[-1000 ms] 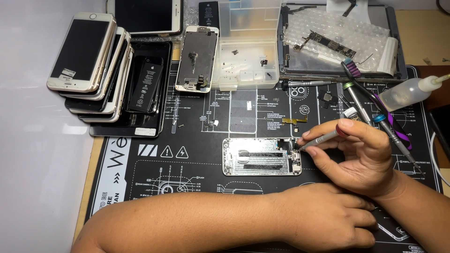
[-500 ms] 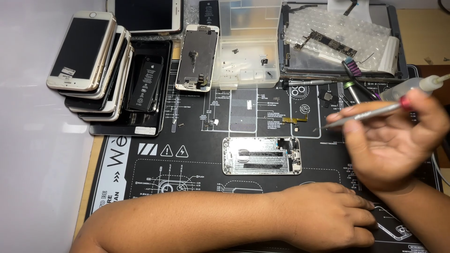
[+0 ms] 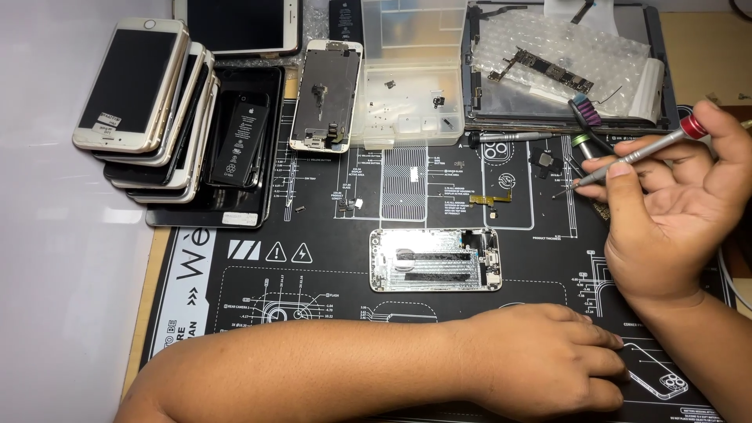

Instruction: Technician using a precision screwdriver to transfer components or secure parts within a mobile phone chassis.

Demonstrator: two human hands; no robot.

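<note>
Now right hand [image 3: 674, 211] grip clenched on silver screwdriver [image 3: 627, 160] (left hand [image 3: 548, 360] flat, released, on mat [image 3: 329, 290]).

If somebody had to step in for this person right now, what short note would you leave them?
Right hand: raised off the mat, holding a thin screwdriver with a red cap.
Left hand: resting flat on the black repair mat, holding nothing.
Opened phone shell: lies mid-mat, insides exposed, untouched.
Done: shell is open, small parts sit in the clear tray.
Left: cannot tell which screws remain.
</note>
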